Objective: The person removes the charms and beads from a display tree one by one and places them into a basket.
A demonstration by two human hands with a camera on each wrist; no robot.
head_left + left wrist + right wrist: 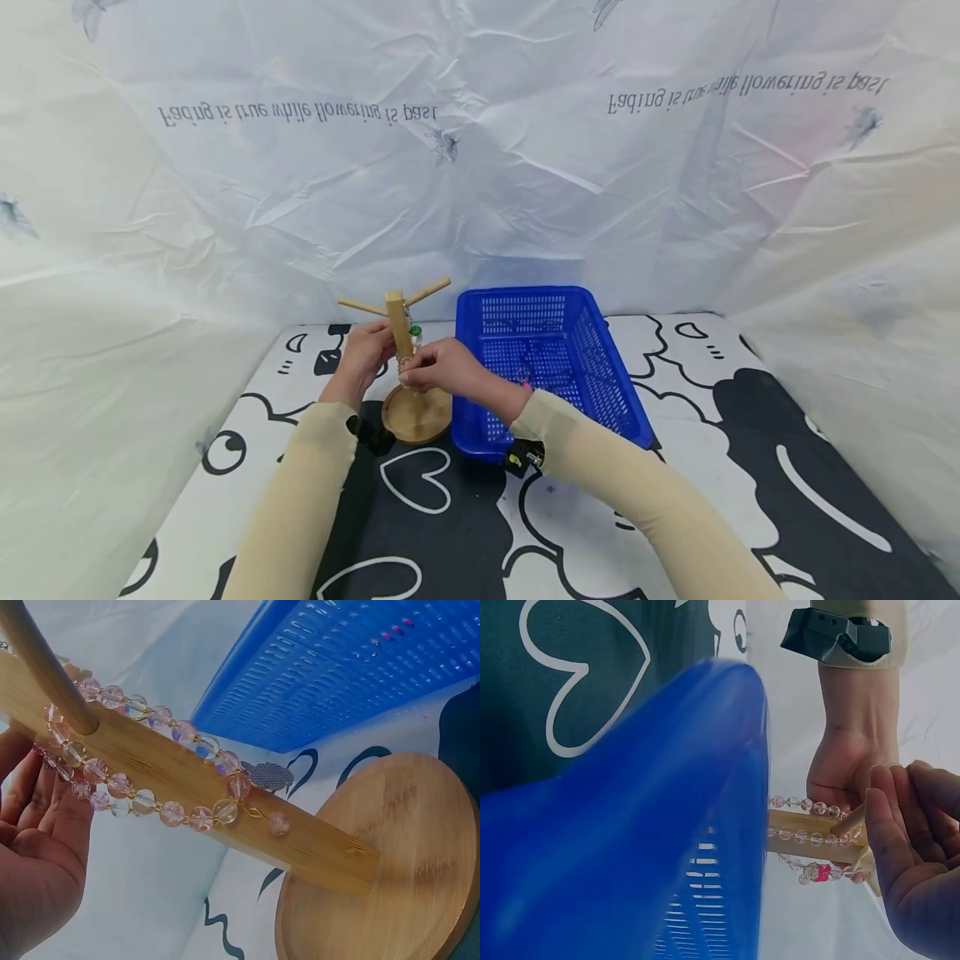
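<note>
A wooden jewellery stand (400, 325) with several pegs rises from a round base (417, 414). A pink and clear bead bracelet (172, 814) loops over one peg and lies along the post. My left hand (45, 840) is beside the post, fingers loosely bent, with another bead strand (81, 787) across its fingertips. My right hand (442, 367) is in front of the post, finger and thumb close together at the strand there. I cannot tell whether they pinch it. On the post's other side hangs a bead strand with a pink and white charm (821, 871).
A blue plastic basket (467, 333) stands right of the stand, close to my right forearm, with small pink beads (396, 630) in it. The tablecloth (555, 525) has a cartoon print. A white plastic sheet (337, 183) closes off the back.
</note>
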